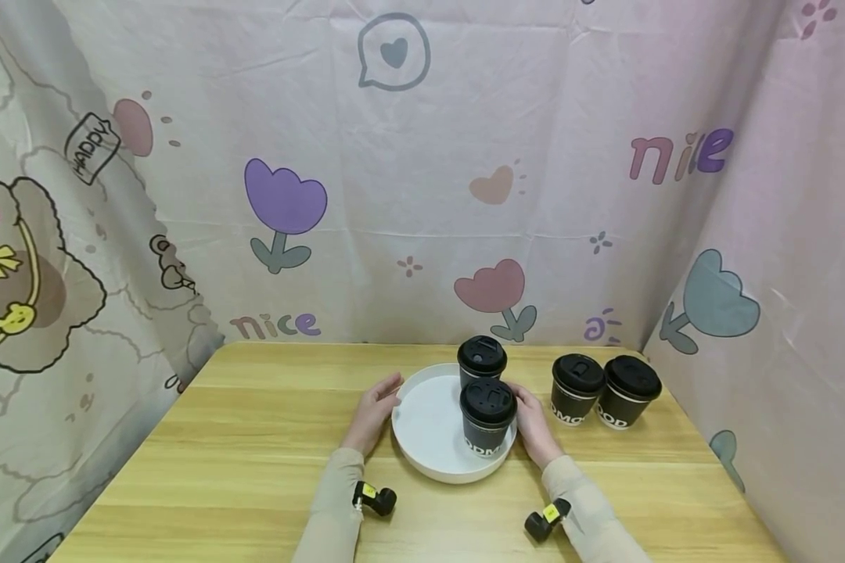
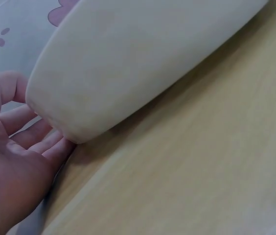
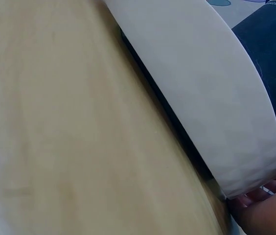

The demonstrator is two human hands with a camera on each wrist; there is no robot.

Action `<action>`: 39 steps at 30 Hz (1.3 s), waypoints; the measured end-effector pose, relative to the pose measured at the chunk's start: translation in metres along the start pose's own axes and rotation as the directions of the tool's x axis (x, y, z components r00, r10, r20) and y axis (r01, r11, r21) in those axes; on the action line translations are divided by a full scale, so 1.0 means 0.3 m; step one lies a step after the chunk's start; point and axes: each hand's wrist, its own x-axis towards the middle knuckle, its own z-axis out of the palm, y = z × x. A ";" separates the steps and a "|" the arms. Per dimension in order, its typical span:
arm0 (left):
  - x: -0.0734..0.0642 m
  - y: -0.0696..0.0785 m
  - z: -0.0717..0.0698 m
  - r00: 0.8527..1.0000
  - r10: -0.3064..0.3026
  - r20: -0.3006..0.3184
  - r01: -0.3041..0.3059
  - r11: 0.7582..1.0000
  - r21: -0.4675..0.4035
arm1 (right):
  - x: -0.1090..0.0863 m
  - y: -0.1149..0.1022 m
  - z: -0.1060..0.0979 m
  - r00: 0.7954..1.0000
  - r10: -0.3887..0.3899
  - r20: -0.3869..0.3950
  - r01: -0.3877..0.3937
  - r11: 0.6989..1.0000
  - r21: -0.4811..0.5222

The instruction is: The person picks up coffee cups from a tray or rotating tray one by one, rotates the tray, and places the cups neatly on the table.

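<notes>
A round white tray (image 1: 429, 426) with a raised rim is between my hands in the head view. Two black lidded paper cups stand upright on its right half: a front cup (image 1: 488, 426) and a back cup (image 1: 482, 360) partly hidden behind it. My left hand (image 1: 375, 413) grips the tray's left side; in the left wrist view its thumb is at the rim and its fingers (image 2: 55, 147) reach to the lower edge. From the right, my right hand (image 1: 535, 428) holds the opposite side, its fingers (image 3: 263, 213) partly hidden by the tray wall (image 3: 196, 93).
Two more black lidded cups, a left one (image 1: 573, 395) and a right one (image 1: 627, 395), stand close together right of my right hand. The wooden table (image 1: 253, 446) ends at a patterned cloth backdrop (image 1: 387, 172), with cloth at both sides too.
</notes>
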 end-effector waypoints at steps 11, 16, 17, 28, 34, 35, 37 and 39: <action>0.011 -0.008 -0.005 1.000 -0.025 0.000 0.025 0.999 0.025 | 0.003 -0.029 -0.013 1.000 -0.011 -0.024 0.011 1.000 0.005; 0.012 -0.009 -0.005 0.999 -0.030 -0.009 0.031 0.999 0.028 | 0.005 -0.068 -0.019 0.997 -0.056 -0.061 0.057 0.998 0.010; 0.013 -0.009 -0.005 1.000 -0.025 -0.009 0.025 0.999 0.032 | 0.004 -0.079 -0.021 0.996 -0.063 -0.063 0.064 0.998 0.013; 0.008 -0.009 -0.007 0.999 -0.031 0.022 0.031 1.000 0.006 | -0.057 -0.229 -0.041 0.975 -0.195 -0.105 0.199 0.980 0.025; 0.007 -0.011 -0.006 0.999 -0.033 0.023 0.033 0.999 0.007 | -0.103 -0.287 -0.041 0.945 -0.320 -0.073 0.313 0.946 -0.089; 0.006 -0.012 -0.005 0.999 -0.034 0.022 0.034 0.999 0.007 | -0.108 -0.293 -0.041 0.934 -0.353 -0.057 0.346 0.932 -0.103; 0.006 -0.012 -0.004 0.999 -0.035 0.020 0.035 0.999 0.007 | -0.117 -0.302 -0.043 0.906 -0.422 -0.015 0.417 0.899 -0.130; 0.005 -0.013 -0.003 0.999 -0.038 0.018 0.038 0.999 0.006 | -0.122 -0.309 -0.048 0.876 -0.482 0.037 0.480 0.860 -0.176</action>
